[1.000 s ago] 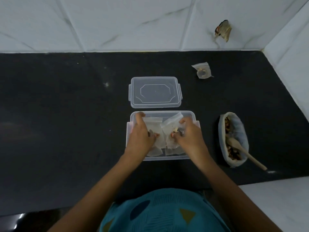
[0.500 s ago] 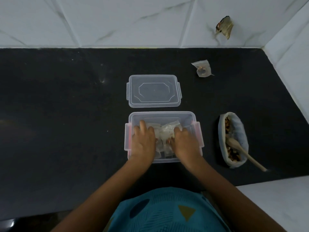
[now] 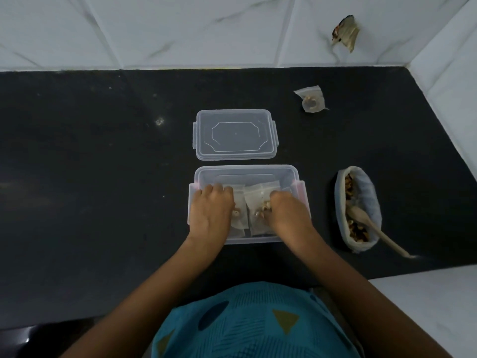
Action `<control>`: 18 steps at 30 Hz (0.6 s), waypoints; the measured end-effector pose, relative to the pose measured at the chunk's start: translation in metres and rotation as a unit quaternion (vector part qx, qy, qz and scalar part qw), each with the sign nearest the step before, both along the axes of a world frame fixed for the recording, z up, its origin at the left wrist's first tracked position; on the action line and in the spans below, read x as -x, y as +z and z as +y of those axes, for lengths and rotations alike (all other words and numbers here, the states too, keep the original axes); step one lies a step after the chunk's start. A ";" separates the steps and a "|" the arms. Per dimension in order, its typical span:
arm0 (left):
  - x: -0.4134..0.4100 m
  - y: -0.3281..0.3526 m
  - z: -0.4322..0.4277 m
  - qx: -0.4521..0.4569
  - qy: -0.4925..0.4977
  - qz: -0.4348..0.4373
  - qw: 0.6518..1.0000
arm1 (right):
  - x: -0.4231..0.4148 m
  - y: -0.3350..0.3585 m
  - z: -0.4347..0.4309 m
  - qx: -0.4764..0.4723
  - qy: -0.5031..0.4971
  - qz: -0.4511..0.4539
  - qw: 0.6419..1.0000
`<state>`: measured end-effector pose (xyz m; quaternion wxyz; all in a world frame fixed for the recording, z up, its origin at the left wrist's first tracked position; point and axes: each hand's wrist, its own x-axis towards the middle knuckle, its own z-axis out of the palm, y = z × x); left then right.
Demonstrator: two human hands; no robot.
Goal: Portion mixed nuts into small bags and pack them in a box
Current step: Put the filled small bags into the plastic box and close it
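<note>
Packing was judged to be the step in hand: both hands were lowered into the open box [image 3: 246, 168], where several filled small bags [image 3: 259, 196] were laid side by side on its floor. The left hand [image 3: 210, 211] was set palm down over the bags in the box's left half and the right hand [image 3: 287, 214] over those in its right half, with nuts seen through the plastic between the two. The fingers of both were bent down onto the bags with their tips hidden, so it could not be told whether the bags were pinched or merely pressed flat. The bags thus lay directly beneath the hands, touched by them, within the box walls. A stray bag [image 3: 311, 99], also filled, was seen on the counter [image 3: 103, 177] beyond the box and to its right, well apart from it, and the lid [image 3: 235, 135] was seen just beyond the box's far wall. The next move was judged to call for the hands to be lifted clear without the bags being dragged, the stray bag to be fetched in, and the lid to be clipped on. A sack of nuts [image 3: 367, 192], with a wooden spoon [image 3: 374, 228] propped in it, was seen to the right of the box.
</note>
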<state>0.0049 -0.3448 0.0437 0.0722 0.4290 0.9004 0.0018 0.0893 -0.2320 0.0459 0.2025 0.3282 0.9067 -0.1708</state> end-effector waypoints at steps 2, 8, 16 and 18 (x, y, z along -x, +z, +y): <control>0.010 -0.006 0.002 -0.127 -0.014 -0.024 0.991 | -0.003 0.006 0.008 0.033 -0.032 0.036 0.998; 0.027 -0.005 0.028 -0.235 -0.125 -0.119 0.957 | -0.005 0.039 0.044 0.098 -0.119 0.150 0.977; 0.044 -0.004 0.063 -0.174 -0.191 -0.177 0.950 | 0.021 0.027 0.140 0.109 -0.221 0.234 0.940; 0.048 -0.007 0.065 -0.162 -0.198 -0.202 0.945 | 0.033 0.015 0.167 0.118 -0.245 0.255 0.928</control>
